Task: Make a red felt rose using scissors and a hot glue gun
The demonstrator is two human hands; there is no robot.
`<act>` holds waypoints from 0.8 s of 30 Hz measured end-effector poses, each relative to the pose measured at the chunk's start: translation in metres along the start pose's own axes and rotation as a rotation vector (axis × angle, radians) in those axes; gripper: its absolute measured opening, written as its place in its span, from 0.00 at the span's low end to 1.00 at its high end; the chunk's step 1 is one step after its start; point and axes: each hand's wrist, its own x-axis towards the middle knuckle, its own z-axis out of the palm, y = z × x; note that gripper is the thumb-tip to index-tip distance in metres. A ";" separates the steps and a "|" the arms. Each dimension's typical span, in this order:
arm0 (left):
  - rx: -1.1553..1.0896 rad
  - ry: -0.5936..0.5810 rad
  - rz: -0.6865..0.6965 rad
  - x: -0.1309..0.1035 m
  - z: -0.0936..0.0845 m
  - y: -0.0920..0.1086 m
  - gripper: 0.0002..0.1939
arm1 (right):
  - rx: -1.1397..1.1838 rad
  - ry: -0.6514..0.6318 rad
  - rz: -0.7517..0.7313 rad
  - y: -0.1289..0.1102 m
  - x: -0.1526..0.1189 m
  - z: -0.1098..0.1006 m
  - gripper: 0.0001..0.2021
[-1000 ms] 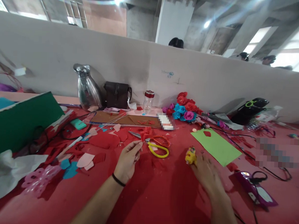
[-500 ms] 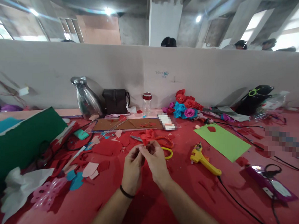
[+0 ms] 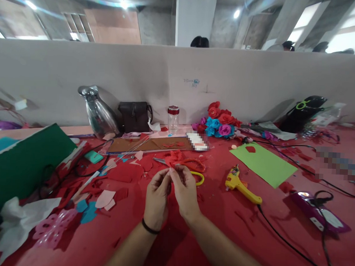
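My left hand (image 3: 157,198), with a dark band at its wrist, and my right hand (image 3: 186,194) meet at the middle of the table. Their fingertips pinch the base of a red paper flower (image 3: 174,156), whose ruffled top shows just above them. Most of its lower part is hidden by the fingers. Right behind the hands lie scissors (image 3: 199,178) with a yellow and a red-orange handle loop, their blade pointing left. A yellow glue gun (image 3: 242,187) rests to the right on the red tabletop (image 3: 220,237).
Paper scraps (image 3: 105,199) and a green board (image 3: 25,169) are at the left. Along the partition stand a steel jug (image 3: 98,114), a black bag (image 3: 134,116), a jar (image 3: 173,121) and paper flowers (image 3: 221,125). A green sheet (image 3: 264,164) and cords lie right.
The view has tilted down slightly, so the partition edge sits higher. Both hands stay together at the red flower, with the fingers slightly shifted.
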 end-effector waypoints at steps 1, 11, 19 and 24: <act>0.004 0.001 0.000 0.000 0.001 0.001 0.15 | -0.011 0.002 0.000 -0.001 0.000 0.000 0.10; -0.035 0.062 -0.068 -0.002 0.006 0.009 0.15 | 0.000 0.045 -0.013 -0.004 -0.005 -0.008 0.11; -0.071 -0.030 -0.110 -0.002 0.003 0.005 0.12 | 0.089 0.025 0.152 0.004 0.001 -0.007 0.10; -0.073 -0.019 -0.068 0.000 0.002 0.005 0.08 | 0.160 0.007 0.183 0.003 0.004 -0.011 0.09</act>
